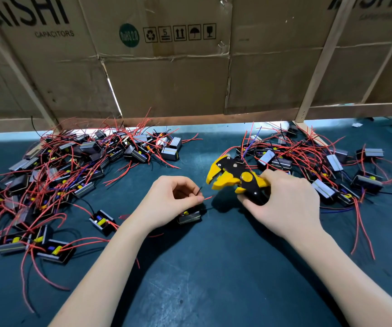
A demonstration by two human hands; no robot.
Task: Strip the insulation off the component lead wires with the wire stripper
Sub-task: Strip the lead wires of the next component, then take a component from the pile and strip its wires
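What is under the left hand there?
Beneath the left hand lies a small black boxy component on the dark green mat. Its fingers pinch thin red and black lead wires. The hand covers most of the component.

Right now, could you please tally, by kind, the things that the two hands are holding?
Wire stripper, gripped by the right hand: 1
Red lead wire, pinched by the left hand: 1
Black lead wire, poking out from the same fingers: 1
Total: 3
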